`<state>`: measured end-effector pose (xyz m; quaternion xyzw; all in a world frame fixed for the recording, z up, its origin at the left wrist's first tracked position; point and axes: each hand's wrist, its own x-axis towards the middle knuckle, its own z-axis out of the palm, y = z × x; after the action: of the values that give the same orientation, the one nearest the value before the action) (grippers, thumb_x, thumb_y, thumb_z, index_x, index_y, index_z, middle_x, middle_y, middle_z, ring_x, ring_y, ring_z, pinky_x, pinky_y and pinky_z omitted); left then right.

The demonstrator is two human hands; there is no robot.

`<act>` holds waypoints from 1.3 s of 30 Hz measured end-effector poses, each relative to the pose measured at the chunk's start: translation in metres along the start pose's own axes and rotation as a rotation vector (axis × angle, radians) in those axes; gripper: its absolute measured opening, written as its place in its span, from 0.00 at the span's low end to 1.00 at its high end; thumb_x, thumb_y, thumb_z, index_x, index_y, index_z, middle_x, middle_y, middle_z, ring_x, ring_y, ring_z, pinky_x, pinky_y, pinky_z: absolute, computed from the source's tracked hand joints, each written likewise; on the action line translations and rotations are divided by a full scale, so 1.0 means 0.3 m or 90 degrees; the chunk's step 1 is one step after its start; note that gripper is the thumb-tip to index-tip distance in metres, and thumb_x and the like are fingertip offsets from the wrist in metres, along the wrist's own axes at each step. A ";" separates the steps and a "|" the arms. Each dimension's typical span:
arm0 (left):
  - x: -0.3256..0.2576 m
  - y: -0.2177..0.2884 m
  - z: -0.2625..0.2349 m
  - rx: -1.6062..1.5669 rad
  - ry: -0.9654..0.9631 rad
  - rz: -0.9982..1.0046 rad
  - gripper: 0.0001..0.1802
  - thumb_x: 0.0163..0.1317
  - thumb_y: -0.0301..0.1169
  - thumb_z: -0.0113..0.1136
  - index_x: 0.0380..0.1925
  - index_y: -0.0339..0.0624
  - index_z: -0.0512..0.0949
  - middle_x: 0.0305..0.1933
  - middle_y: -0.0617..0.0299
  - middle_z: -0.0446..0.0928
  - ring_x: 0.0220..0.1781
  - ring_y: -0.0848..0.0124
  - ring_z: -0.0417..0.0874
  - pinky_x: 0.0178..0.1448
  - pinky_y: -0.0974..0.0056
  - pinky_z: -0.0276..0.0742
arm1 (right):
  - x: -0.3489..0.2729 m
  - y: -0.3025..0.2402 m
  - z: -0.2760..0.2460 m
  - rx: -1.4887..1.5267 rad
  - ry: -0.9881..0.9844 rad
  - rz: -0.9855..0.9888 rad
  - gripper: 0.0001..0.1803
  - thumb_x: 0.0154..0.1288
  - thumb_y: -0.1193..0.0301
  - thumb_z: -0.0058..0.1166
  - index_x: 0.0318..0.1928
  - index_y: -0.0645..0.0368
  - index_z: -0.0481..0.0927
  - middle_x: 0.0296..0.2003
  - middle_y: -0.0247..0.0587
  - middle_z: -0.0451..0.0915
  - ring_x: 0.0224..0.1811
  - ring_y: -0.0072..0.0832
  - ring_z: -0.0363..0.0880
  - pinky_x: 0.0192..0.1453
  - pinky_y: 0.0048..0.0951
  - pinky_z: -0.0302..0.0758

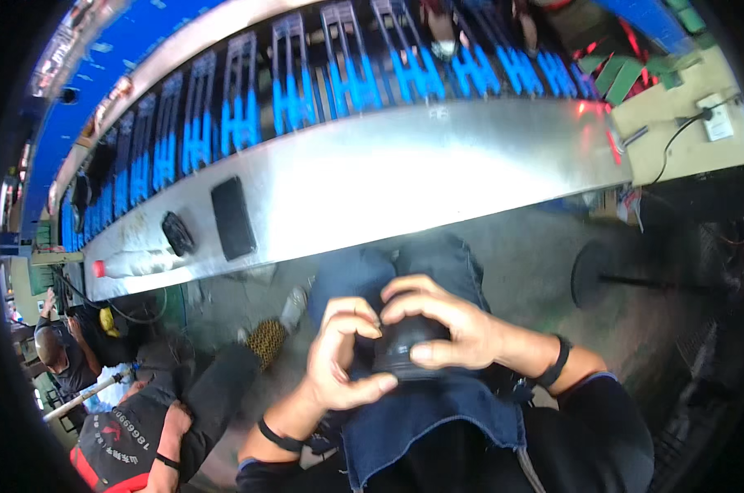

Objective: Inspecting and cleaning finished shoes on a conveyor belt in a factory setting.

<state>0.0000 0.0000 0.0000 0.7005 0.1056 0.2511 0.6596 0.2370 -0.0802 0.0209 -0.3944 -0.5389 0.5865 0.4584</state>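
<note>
Over my lap, a black rounded object [406,345] with a ridged lower edge sits between my two hands; its kind is not clear. My right hand [450,327] grips it from the right, thumb across its front and fingers bent over the top. Curved around its left side is my left hand [345,353], its thumb at the lower edge and its fingertips near the upper left. Both palms hide part of the object. Each of my wrists wears a black band.
A long metal table [372,177] crosses ahead, bearing a black phone [234,218], a small dark bundle [177,233] and a clear red-capped bottle [142,264]. Blue-sleeved rods [294,103] line its far side. A seated person [126,435] is at lower left; a round-based stand [590,275] is at right.
</note>
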 end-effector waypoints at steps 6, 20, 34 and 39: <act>-0.027 0.084 0.182 -0.151 0.023 -0.102 0.43 0.65 0.51 0.51 0.71 0.29 0.59 0.76 0.43 0.53 0.81 0.53 0.49 0.81 0.49 0.41 | -0.127 -0.043 0.245 -0.186 0.147 -0.161 0.17 0.63 0.63 0.60 0.49 0.57 0.79 0.59 0.56 0.66 0.63 0.47 0.67 0.68 0.44 0.65; -0.056 0.291 0.047 -0.230 0.428 0.035 0.44 0.69 0.55 0.55 0.73 0.37 0.53 0.72 0.52 0.62 0.72 0.61 0.66 0.75 0.54 0.61 | 0.076 -0.309 0.227 0.179 0.357 -0.115 0.44 0.72 0.55 0.54 0.74 0.70 0.49 0.68 0.56 0.63 0.73 0.39 0.59 0.77 0.41 0.54; -0.113 0.039 0.197 -0.107 0.353 -0.035 0.62 0.53 0.30 0.77 0.76 0.37 0.40 0.66 0.49 0.65 0.69 0.58 0.69 0.73 0.55 0.66 | -0.049 0.063 0.184 0.068 0.144 -0.082 0.56 0.55 0.59 0.72 0.78 0.59 0.51 0.67 0.50 0.66 0.69 0.36 0.67 0.75 0.40 0.59; 0.003 0.022 0.137 -0.078 0.334 -0.008 0.61 0.53 0.29 0.76 0.77 0.35 0.40 0.62 0.45 0.71 0.64 0.58 0.76 0.70 0.56 0.71 | 0.014 0.111 0.131 0.033 0.162 -0.111 0.53 0.60 0.57 0.67 0.78 0.59 0.51 0.67 0.54 0.65 0.71 0.39 0.65 0.76 0.41 0.59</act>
<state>0.0197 -0.0360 0.0066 0.5696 0.2621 0.4261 0.6522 0.1946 -0.0866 -0.0080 -0.4051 -0.4933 0.5037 0.5821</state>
